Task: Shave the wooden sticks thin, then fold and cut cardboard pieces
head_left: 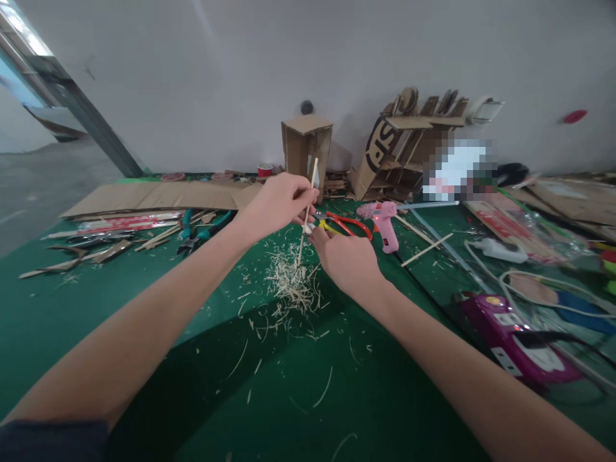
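Observation:
My left hand (289, 204) is closed around a thin wooden stick (315, 172), which leans upright with its lower end down at a pile of wood shavings (294, 282). My right hand (347, 256) is closed too, its fingertips against the stick just below my left hand. A small, shiny edge shows at those fingertips, but what they grip is mostly hidden. Right behind my hands lie red-handled pliers (349, 224) and a yellow-handled tool (328, 227), partly covered by my fingers.
A pink glue gun (385, 224) stands right of my hands, its light on. Farther right is a purple power strip (517, 340) with cords. Teal-handled pliers (202, 232) and wood strips lie left. Behind stand a cardboard box (293, 144) and a cardboard shelf (380, 151) against the wall.

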